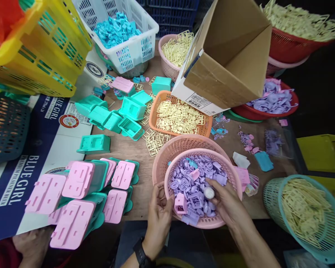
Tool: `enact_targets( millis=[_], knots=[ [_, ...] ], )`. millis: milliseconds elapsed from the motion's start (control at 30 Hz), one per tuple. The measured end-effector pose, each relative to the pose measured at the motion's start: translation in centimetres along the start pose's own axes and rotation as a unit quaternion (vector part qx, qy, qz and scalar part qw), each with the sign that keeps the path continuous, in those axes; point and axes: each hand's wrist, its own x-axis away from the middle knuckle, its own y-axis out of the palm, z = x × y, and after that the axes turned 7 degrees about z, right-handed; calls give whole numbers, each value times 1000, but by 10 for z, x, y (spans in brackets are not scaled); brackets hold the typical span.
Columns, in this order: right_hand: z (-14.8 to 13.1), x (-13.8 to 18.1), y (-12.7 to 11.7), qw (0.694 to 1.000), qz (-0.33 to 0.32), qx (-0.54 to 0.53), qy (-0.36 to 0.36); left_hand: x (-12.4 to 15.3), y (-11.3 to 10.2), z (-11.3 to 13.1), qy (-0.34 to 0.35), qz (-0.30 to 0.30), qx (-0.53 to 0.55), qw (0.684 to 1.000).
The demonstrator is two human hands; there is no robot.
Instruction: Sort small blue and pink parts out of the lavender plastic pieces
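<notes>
A pink round basket (231, 175) full of small purple plastic parts (195, 182) sits near me, nested in a second pink basket. My left hand (159, 216) grips its near-left rim, thumb inside next to a small pink piece (180, 204); a dark watch is on that wrist. My right hand (226, 203) reaches into the basket, fingers curled around a small white round part (209, 192) among the purple parts.
Pink-and-teal assembled boxes (80, 193) are stacked at left, loose teal boxes (123, 115) behind. An orange basket (181, 119) and a teal basket (304, 216) hold cream frames. A tilted cardboard box (229, 63), a white basket (120, 33) and a yellow crate (41, 48) stand behind. Another person's hand (30, 245) shows bottom left.
</notes>
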Motion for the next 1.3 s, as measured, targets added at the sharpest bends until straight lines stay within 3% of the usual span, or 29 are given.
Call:
enact_targets(
  millis=[100, 200, 367, 500, 767, 933, 1167, 1300],
  knots=[
    [2, -4, 4, 996, -27, 67, -49, -2, -2, 0, -5, 8, 3, 1000],
    [11, -10, -1, 972, -33, 191, -135, -5, -4, 1, 2, 15, -4, 1000],
    [25, -6, -2, 859, -51, 351, -369, -10, -6, 4, 21, 19, -24, 999],
    [32, 20, 5, 775, -54, 409, -479, -12, -6, 7, 7, 22, -9, 1000],
    [41, 50, 14, 674, -37, 494, -548, -13, -10, 16, -28, 43, 0, 999],
    [39, 58, 15, 651, -42, 484, -584, -14, -12, 19, -32, 43, 0, 999],
    [21, 64, -23, 619, -84, 473, -622, -13, -15, 23, -42, 45, -2, 998],
    [25, 55, -46, 571, -132, 528, -615, -16, -15, 25, -27, 41, -5, 999]
  ],
)
